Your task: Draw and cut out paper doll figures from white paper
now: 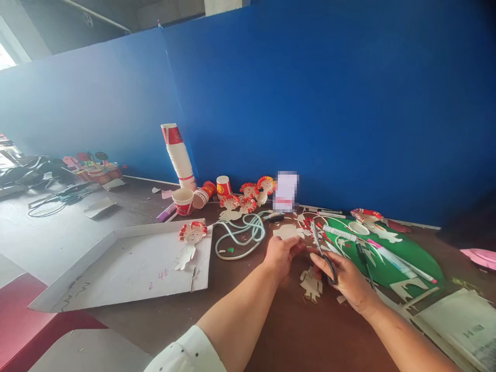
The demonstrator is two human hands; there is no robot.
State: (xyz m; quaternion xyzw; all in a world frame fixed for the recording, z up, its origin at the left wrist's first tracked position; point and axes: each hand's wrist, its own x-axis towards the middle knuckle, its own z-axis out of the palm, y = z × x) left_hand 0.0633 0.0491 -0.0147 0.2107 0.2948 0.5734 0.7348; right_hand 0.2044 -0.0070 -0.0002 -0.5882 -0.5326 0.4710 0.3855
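My left hand (283,253) pinches a piece of pale card (287,231) over the brown table. In my right hand (343,276) is a pair of scissors (318,240), with the fingers around the dark handles and the blades pointing up and away. Just below the hands lies a cut-out paper figure (311,284). Red and white scraps (308,225) are scattered beyond the scissors. Paper-cup dolls with red fringed heads (248,192) stand and lie at the back, and another cup doll (192,232) rests on the white tray's edge.
A shallow white box lid (127,279) lies at left. Behind it stand a tall stack of paper cups (180,160) and loose cups (183,200). A pale cable (242,235) coils mid-table. Markers (391,258) lie on a green disc (422,261). The blue partition (310,103) bounds the back.
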